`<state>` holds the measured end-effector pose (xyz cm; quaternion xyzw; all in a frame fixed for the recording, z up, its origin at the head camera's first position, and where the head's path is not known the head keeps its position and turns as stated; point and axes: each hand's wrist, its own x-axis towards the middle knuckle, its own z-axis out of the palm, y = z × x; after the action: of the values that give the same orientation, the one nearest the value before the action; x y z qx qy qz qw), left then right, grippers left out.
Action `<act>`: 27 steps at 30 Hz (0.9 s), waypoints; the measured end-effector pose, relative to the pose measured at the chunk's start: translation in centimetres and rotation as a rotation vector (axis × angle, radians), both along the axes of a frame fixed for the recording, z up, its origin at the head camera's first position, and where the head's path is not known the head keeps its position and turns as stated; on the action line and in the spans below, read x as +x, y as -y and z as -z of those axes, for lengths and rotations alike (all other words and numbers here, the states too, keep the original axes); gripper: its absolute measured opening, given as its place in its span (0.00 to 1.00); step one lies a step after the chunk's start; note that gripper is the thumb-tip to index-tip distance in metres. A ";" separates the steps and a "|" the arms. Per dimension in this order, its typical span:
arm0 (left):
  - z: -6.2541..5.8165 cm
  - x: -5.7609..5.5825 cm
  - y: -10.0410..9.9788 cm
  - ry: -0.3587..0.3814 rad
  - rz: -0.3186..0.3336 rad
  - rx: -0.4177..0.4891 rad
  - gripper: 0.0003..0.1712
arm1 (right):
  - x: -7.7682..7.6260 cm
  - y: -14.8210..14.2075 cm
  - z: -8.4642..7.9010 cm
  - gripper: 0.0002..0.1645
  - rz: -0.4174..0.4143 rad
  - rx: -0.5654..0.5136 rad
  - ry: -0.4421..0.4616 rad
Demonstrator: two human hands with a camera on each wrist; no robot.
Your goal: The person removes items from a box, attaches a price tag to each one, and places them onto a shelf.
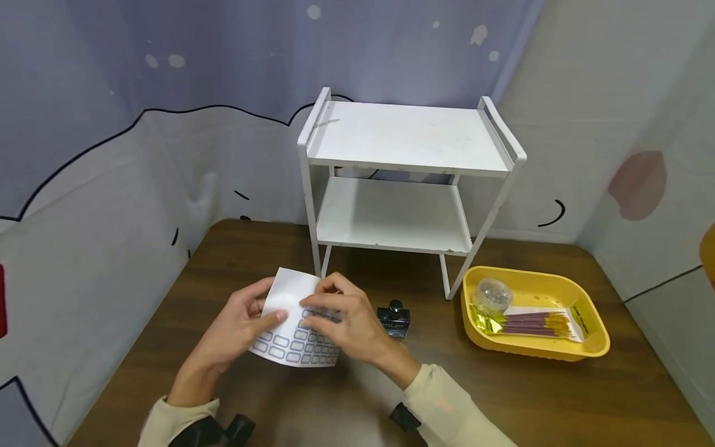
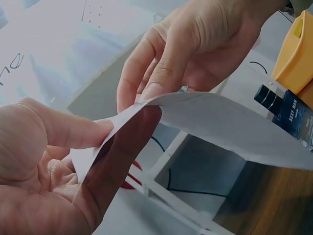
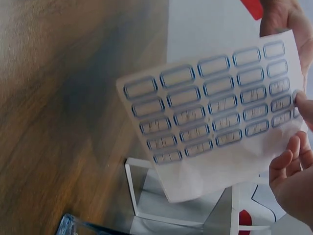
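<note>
A curved white sheet of sticker labels (image 1: pixel 290 338) is held up above the table. Rows of blue-bordered labels (image 3: pixel 195 93) fill much of its face, some with small pen marks, and one band is blank. My left hand (image 1: pixel 240 323) grips the sheet's left side, thumb on the printed face and fingers behind. My right hand (image 1: pixel 349 316) has thumb and fingertips pinched at the sheet, around where the labels meet the blank band. In the left wrist view, the right thumb and fingers (image 2: pixel 154 88) meet right at the paper's upper edge.
Just right of my hands stands a dark perfume bottle (image 1: pixel 393 320) with a black cap. A white two-tier shelf (image 1: pixel 408 136) stands behind. To the right, a yellow tray (image 1: pixel 594 351) holds a round clear container (image 1: pixel 494 294) and thin purple sticks (image 1: pixel 527 324) in a packet.
</note>
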<state>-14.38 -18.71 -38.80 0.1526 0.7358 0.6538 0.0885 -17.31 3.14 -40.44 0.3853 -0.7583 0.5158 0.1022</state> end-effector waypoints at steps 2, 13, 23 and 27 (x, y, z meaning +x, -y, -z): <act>-0.1 0.0 -0.1 0.003 0.020 0.002 0.31 | -0.1 -0.3 -0.1 0.13 -0.027 -0.003 0.002; -0.2 -0.2 -0.9 0.011 0.032 -0.004 0.33 | -0.3 -1.0 -0.2 0.12 -0.041 0.031 0.013; -0.2 -0.1 -2.0 -0.041 -0.117 -0.009 0.30 | -0.4 -1.2 -0.3 0.13 -0.011 0.023 -0.026; -0.1 -0.2 -2.1 -0.028 -0.129 0.018 0.30 | -0.4 -1.2 -0.2 0.12 -0.012 0.004 -0.056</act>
<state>-14.59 -16.58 -38.67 0.1148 0.7394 0.6625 0.0346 -17.73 4.37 -40.21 0.4043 -0.7540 0.5038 0.1197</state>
